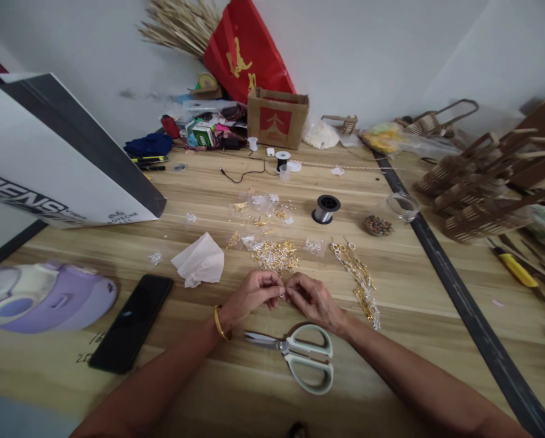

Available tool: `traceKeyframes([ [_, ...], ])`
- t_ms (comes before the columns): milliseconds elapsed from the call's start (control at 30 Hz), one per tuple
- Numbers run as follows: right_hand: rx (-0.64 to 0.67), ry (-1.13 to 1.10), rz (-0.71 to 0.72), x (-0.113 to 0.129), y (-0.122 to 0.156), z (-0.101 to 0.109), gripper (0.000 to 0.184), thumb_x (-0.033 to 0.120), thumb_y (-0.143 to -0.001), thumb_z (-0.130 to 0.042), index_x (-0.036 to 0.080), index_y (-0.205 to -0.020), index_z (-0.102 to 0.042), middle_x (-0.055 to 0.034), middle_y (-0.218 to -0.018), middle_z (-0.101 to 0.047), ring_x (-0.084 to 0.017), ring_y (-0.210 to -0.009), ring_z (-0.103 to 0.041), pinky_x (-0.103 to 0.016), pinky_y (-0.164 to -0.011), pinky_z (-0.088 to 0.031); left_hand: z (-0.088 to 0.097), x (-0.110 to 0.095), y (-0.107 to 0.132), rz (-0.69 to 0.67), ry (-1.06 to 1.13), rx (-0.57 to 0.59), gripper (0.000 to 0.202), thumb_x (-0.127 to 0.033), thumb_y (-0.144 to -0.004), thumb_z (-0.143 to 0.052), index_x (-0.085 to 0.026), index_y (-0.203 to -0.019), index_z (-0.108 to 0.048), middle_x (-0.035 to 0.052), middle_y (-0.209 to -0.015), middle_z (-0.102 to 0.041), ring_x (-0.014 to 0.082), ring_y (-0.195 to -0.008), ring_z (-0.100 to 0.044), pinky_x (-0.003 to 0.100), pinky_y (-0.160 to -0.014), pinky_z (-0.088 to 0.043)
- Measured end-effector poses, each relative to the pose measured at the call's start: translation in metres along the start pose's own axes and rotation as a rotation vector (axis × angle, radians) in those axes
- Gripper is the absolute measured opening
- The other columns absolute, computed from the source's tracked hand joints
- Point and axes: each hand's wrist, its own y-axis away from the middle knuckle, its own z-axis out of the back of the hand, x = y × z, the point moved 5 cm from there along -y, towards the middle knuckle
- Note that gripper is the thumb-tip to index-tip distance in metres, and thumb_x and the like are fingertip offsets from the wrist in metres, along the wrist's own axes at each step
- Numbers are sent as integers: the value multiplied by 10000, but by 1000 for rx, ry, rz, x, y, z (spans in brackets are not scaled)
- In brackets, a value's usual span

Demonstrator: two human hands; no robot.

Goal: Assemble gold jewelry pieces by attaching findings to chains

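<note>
My left hand (254, 294) and my right hand (312, 299) meet fingertip to fingertip above the wooden table (391, 316). Both pinch a tiny piece that is too small to name. A gold bangle (218, 323) sits on my left wrist. Just beyond my fingers lies a heap of small gold findings (275, 254). Pale green scissors (300, 355) lie shut on the table under my wrists. A strand of gold and clear beads (360, 281) runs beside my right hand.
A black phone (131, 330) and crumpled tissue (200, 260) lie at left, beside a purple appliance (48, 296) and a large white box (58, 158). A thread spool (326, 208), bead dish (378, 225), glass jar (402, 205), woven baskets (473, 194) and bags (277, 117) fill the back.
</note>
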Motion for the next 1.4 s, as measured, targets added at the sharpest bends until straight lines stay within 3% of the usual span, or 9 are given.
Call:
traceKeyframes([
  [567,-3,59,86,5,1,0,88,209,-918,-438,179,-910,-520,-46,-763,-586,-136,-664,-539,-248,-605,-448,2,9,-1,104,190,55,190,-280,-695,-692,-98,-714,-645,10,-578,-618,90,-520,-561,210,-552,-456],
  [1067,9,77,79,6,2,-1,81,213,-903,-446,175,-861,-505,-17,-697,-532,-106,-556,-455,-220,-494,-364,2,12,-4,107,145,56,163,-236,-637,-724,-93,-680,-658,6,-551,-626,80,-494,-548,204,-541,-457],
  [1400,14,79,73,6,1,0,79,196,-911,-427,180,-872,-494,-30,-726,-542,-127,-612,-482,-239,-551,-383,2,13,-4,82,121,68,170,-229,-643,-722,-97,-710,-640,-6,-564,-608,79,-502,-553,198,-537,-452],
])
